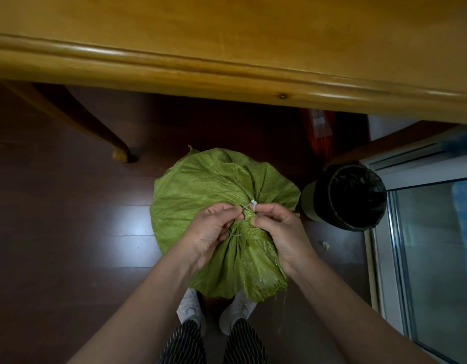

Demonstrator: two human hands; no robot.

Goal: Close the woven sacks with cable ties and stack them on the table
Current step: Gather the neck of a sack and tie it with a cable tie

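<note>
Spanning the top of the view, a varnished yellow wooden table [227, 64] shows its rounded front edge. At far left, one curved wooden table leg [77, 119] stands on the dark brown plank floor [56, 206].

Left of centre, the left hand [214, 232] rests against the gathered neck of a green woven plastic sack [201, 185]. Its fingers are curled tight and pinch the strap of a white plastic cable tie [250, 204]; a short loop of strap shows below the knuckles.

The sack stands on the floor in front of the table, not on it, directly ahead of the person's pair of white shoes [190, 306] and striped trousers [185, 342]. Its body is full and rounded. Its mouth is bunched into a neck that points toward the person, with the loose fabric flaring out below the hands. The cable tie encircles this neck, its head on the upper side between the two hands.

Right of centre, the right hand [279, 232] is also closed: the thumb presses on the neck just below the tie head, and the curled forefinger meets the head from above.

Under the table, an orange bag [319, 132] lies behind the sack. Just beside the sack on the right stands a round bin with a black liner [345, 198]. At far right, a metal-framed sliding glass door [424, 232] runs along the floor.
</note>
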